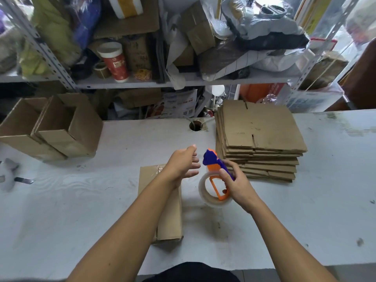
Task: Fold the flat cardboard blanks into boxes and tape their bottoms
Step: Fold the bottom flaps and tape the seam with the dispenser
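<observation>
A folded cardboard box (169,216) lies on the white table (81,200) in front of me, with clear tape across its far end. My right hand (237,183) grips an orange and purple tape dispenser (215,180) carrying a roll of clear tape, held above the table just right of the box. My left hand (184,164) hovers over the box's far end, fingers loosely curled, holding nothing I can make out. A stack of several flat cardboard blanks (258,139) sits to the right, behind the dispenser.
Two folded boxes (50,127) stand open at the table's back left. A round cable hole (195,125) is in the table's middle rear. A grey object (8,174) lies at the left edge. Cluttered metal shelves (142,83) rise behind the table.
</observation>
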